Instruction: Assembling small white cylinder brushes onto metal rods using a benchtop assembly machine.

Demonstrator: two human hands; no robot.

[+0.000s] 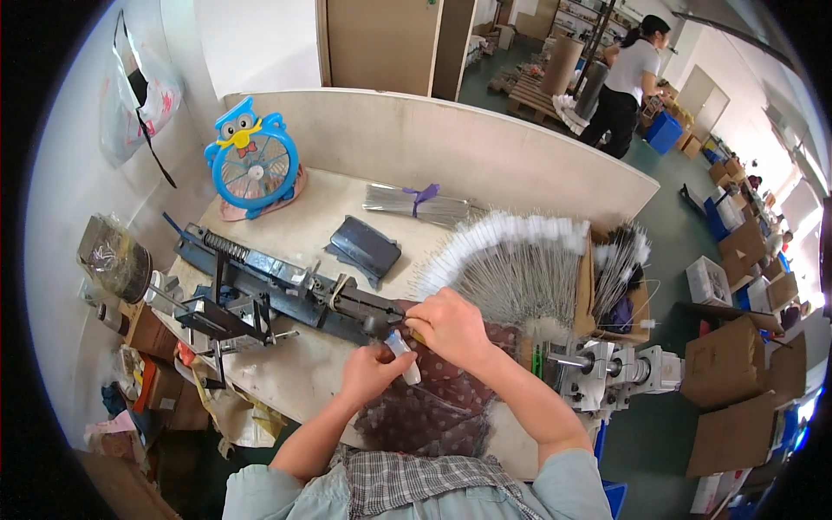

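Note:
In my left hand [371, 374], closed at the centre of the bench, is a small white tube [401, 354] with a bluish patch; the fingers cover part of it. My right hand [451, 329] is closed just to the right and slightly farther away. A bit of yellow shows by its fingertips, but what it grips is mostly hidden. Both hands are at the near end of a long black metal fixture [286, 286] with a spring. Under them lies a dark red dotted cloth [433, 412]. Right of my right hand fans out a large pile of white-tipped thin wires [520, 269].
A blue toy-shaped fan [256, 165], a dark pouch [364, 247] and a tied wire bundle [416, 201] lie toward the bench's back panel [485, 134]. A cardboard box [637, 325] and a metal machine [620, 374] stand at right. A person [633, 82] stands farther off.

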